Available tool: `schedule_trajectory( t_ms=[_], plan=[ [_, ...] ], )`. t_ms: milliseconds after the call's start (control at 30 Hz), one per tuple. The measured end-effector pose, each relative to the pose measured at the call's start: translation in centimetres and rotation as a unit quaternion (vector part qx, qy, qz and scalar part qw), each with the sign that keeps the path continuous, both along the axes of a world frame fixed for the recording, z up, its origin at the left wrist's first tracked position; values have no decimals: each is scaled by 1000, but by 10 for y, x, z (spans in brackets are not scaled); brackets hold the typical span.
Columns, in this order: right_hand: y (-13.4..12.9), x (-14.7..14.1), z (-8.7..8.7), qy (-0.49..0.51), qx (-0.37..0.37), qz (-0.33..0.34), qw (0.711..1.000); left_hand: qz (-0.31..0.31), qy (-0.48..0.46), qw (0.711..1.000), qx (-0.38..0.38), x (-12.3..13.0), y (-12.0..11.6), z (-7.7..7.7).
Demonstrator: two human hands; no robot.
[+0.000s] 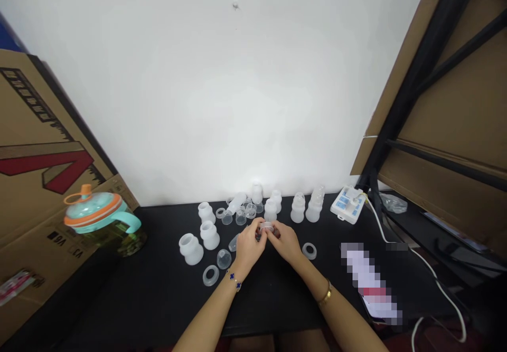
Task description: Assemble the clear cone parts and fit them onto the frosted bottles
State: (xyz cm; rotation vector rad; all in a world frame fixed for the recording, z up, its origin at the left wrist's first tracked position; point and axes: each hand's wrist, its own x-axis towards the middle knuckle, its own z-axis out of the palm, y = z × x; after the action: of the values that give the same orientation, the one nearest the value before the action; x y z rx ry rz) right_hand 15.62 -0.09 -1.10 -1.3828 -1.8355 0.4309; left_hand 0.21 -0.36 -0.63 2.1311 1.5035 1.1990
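Note:
Both hands meet over the middle of the black table. My left hand (250,244) and my right hand (285,243) are closed on one small translucent ring-shaped piece (266,226), fingertips on either side of it. Just behind it stands a white bottle (271,209). Left of my left hand lie a clear dome cap (224,259) and a translucent ring (210,275). Another ring (309,251) rests to the right of my right hand. Several clear caps (241,216) are grouped behind my left hand.
Open white bottles (191,249) stand at the left, capped ones (298,207) at the back right. A teal-lidded jug (101,220) is far left. A power strip (348,204) with a white cable and a pixelated phone (370,283) lie right. Behind is a white wall (237,88).

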Motion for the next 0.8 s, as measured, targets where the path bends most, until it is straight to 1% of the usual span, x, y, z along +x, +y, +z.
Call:
schedule_trajectory(
  t_ms=[167,367,533,800],
  plan=[
    [-2,0,3,-25,2,-4,1000,2,-1,1000,-10,0,0,1],
    [-1,0,2,-52,16,-7,998,9,-2,1000,-6,0,1,1],
    [-2,-1,1,-61,19,-7,998,8,2,1000,1,-1,1,-1],
    [-2,-1,1,-69,25,-12,997,8,4,1000,4,-1,1,0]
  ],
)
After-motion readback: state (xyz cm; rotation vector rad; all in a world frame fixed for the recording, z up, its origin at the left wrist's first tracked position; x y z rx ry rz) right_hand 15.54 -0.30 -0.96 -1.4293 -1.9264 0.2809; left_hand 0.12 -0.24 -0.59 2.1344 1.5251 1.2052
